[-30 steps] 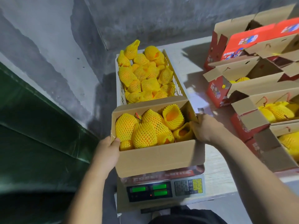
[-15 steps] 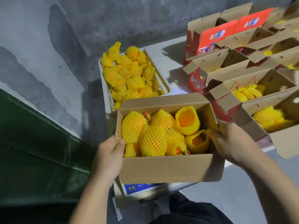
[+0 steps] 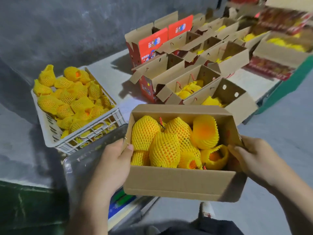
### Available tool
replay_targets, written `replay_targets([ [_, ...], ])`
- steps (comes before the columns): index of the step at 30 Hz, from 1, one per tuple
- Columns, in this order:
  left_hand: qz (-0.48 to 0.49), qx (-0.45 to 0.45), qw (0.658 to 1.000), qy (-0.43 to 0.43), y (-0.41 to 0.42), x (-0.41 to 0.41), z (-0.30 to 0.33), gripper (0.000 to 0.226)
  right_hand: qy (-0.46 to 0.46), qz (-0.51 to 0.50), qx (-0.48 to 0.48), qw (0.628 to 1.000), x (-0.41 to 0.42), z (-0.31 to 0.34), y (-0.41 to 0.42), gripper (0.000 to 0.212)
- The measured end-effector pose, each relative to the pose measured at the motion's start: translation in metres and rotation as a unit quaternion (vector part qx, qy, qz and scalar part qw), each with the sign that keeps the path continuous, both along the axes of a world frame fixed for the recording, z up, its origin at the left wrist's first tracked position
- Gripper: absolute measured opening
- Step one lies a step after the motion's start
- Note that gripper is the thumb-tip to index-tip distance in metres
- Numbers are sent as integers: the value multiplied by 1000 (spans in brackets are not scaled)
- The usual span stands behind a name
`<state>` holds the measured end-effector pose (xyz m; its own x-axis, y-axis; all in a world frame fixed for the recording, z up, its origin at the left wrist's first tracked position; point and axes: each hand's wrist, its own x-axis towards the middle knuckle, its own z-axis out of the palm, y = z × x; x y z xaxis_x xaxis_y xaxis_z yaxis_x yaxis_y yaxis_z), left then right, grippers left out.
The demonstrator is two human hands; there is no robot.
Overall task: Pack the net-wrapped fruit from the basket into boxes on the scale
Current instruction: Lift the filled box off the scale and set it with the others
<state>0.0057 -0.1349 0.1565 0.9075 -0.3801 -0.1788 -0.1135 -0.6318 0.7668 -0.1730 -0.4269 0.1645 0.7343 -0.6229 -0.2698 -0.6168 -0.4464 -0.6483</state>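
Note:
I hold an open cardboard box (image 3: 183, 182) in the air between both hands. It is full of fruit in yellow foam nets (image 3: 171, 143). My left hand (image 3: 111, 165) grips its left end, thumb over the rim. My right hand (image 3: 257, 160) grips its right end. The scale (image 3: 94, 155) lies below and to the left, its steel tray bare and its display partly hidden by my left arm. Behind the scale stands a white plastic basket (image 3: 50, 138) heaped with more net-wrapped fruit (image 3: 71, 100).
Several open cardboard boxes (image 3: 203, 85) with red printed sides stand in rows on the pale table (image 3: 108, 77) at the right, some holding wrapped fruit. A grey wall lies behind. A green surface (image 3: 22, 207) is at lower left. My shoe (image 3: 206, 209) shows on the floor.
Both hands have lifted the filled box off the scale and carried it right and toward me. The scale's tray is now uncovered. My view has turned right.

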Motion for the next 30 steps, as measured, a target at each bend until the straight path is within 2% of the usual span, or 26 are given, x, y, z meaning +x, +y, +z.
replay_targets([
  [6,-80,21,996,-19,-117,-18,14,33,-10,-63,12,998,-68,7,-100,24],
  [10,-138,22,990,-18,-219,-36,25,25,-22,-128,12,991,-109,13,-179,24],
  [18,-170,-2,985,-4,-381,-58,29,26,-39,-201,-21,978,-158,29,-297,17],
  [21,-210,1,977,-21,-434,-55,29,25,-43,-239,-25,970,-163,31,-328,15],
  [24,-240,0,970,-33,-486,-45,25,26,-52,-288,-20,956,-160,23,-363,35],
  [26,-250,6,967,-50,-523,-29,21,24,-61,-317,-17,946,-155,10,-392,41],
  [30,-289,4,955,-68,-606,20,15,25,-76,-351,-16,933,-115,3,-447,37],
])
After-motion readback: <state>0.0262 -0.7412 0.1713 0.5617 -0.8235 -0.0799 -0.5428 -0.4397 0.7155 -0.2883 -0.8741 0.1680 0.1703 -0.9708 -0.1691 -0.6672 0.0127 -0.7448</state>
